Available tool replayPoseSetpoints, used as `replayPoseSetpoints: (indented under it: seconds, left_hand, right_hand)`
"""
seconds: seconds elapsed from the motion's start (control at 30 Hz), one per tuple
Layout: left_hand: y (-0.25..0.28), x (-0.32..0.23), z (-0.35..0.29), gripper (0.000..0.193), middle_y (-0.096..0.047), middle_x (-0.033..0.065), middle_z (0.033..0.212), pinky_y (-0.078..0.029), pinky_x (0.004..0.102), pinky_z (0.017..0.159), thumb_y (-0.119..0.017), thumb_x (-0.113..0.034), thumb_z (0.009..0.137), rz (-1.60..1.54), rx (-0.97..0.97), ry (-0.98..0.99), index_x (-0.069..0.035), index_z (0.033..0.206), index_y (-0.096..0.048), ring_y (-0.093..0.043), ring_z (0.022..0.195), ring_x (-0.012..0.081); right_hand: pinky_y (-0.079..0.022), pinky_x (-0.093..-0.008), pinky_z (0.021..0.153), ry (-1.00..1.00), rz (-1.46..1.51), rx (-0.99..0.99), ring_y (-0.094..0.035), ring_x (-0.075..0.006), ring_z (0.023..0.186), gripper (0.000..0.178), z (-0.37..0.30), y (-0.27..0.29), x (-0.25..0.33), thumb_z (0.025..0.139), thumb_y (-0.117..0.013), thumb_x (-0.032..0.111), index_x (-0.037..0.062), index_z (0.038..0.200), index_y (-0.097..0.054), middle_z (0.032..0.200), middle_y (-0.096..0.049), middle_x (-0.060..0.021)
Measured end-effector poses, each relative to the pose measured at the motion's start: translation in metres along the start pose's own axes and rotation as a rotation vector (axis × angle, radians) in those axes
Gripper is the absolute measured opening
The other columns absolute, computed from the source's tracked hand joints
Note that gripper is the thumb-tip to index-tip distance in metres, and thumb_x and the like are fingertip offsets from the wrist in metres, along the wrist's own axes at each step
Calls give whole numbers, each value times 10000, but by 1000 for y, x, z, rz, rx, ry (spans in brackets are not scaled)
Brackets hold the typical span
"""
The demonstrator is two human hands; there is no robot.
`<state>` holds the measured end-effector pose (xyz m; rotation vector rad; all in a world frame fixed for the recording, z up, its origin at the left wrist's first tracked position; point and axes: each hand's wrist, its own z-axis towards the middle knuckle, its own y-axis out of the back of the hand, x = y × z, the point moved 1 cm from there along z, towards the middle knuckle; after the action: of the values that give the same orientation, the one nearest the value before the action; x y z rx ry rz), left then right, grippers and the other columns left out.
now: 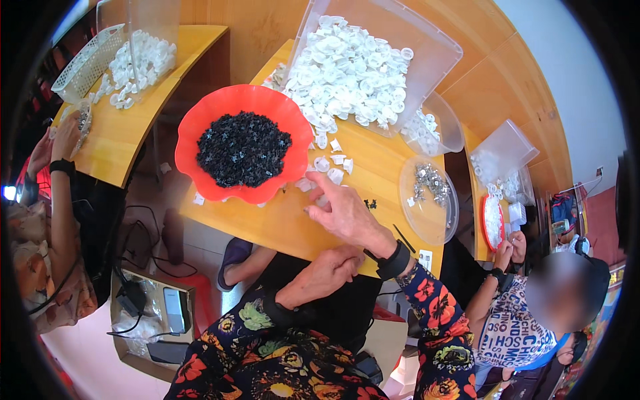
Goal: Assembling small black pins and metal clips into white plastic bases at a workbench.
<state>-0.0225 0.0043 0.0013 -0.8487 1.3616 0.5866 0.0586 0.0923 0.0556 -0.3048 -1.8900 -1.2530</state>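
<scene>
My right hand [348, 212] reaches over the wooden table [293, 230] beside a red scalloped bowl [190, 127]. Its thumb and index finger are apart, with the fingertips close to a white plastic part [305, 185] by the bowl's rim. Small black parts [243, 148] fill the bowl. Several white plastic parts [335, 176] lie loose just beyond my fingers. Closer to my body, at the table's front edge, my left hand [323, 275] is closed with its fingers curled in. Whatever it may hold is hidden.
A tipped clear bin [433, 57] spills white parts across the table's back. To the right stand a clear tub [450, 130] and a round lid [417, 217] bearing small metal parts. Other people work at the left table [127, 143] and at the right. An open carton [143, 360] sits below left.
</scene>
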Motion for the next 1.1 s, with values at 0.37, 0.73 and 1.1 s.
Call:
replayPoseSetpoints:
  seconds: [0.37,0.73,1.1]
  left_hand:
    - [16,7,-34,212,-615,79,794,-500,270,655,-448,-126,940,-44,-27,47,24,932,-597,-593,713,150]
    - [8,12,-32,246,-638,53,842,-493,247,686,-487,-177,966,3,53,106,28,992,-620,-600,731,112]
    - [-10,-12,-24,246,-608,59,822,-487,259,689,-474,-169,953,68,110,143,35,991,-606,-585,740,127]
  right_hand:
    - [-485,-431,828,491,-266,47,-573,-383,962,313,6,-53,29,772,-546,49,45,1085,-562,1166,-537,-184]
    - [-477,-435,778,271,-64,-188,-579,-374,914,209,-35,-31,12,790,-572,83,14,986,-591,1014,-563,-177]
    - [-473,-414,782,316,-328,-565,-585,-327,919,195,-24,-3,-23,771,-620,67,34,962,-607,1054,-584,-144]
